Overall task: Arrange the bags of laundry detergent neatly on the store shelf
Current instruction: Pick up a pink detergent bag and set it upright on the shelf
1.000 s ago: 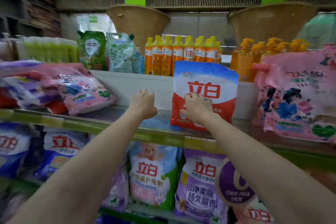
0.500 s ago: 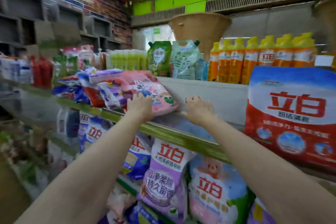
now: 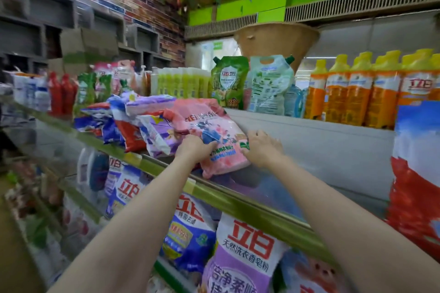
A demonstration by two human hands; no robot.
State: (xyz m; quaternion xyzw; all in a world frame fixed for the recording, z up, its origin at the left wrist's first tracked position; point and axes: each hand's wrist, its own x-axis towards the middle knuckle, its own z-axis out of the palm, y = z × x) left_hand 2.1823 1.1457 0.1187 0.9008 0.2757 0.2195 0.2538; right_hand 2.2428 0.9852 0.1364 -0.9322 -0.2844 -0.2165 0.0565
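1. We grip the pink detergent bag on the shelf, left hand curled over its near edge.
2. Our right hand holds its right side, fingers bent.
3. It tops the bag pile.

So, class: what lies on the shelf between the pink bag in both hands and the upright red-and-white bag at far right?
In the head view, only bare shelf separates the pink bag from the red-and-white bag.

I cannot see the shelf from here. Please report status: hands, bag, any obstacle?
Left hand and right hand both grip the pink bag. Bag lies tilted on the heap of bags. Shelf space to its right free.
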